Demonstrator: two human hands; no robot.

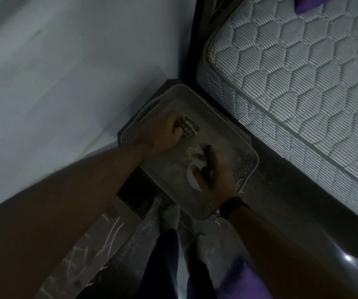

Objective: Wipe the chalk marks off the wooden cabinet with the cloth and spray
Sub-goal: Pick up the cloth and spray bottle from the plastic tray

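So we're looking straight down here, and both our hands are inside a pale grey plastic basket (243, 169) with perforated sides. The basket sits on top of a dark wooden cabinet (130, 126), tucked in the corner between the white wall at 10 o'clock and the bed at 2 o'clock.

Our left hand (163, 132) is at the 11 o'clock end of the basket, and its grip is curled round a ribbed, striped cloth (187, 126), bunched up with the folds sticking out past the fingers. Our right hand (214, 178) is nearer the 5 o'clock end, fingers wrapped round a dark, slim thing (208, 167) that points up toward 12 o'clock. It could be the spray, but it's too dim to tell honestly. There's a white curved shape (192, 180) under that hand on the basket floor, plus some small pale bits just beside it at 11 o'clock. A black wristband (233, 207) is on the right wrist.

The chalk marks (100, 240) are down at 7 o'clock, white scribbles on the cabinet front below our left forearm. Our feet in pale socks (171, 214) stand on the floor at 6 o'clock. The quilted mattress (292, 72) fills the whole upper right
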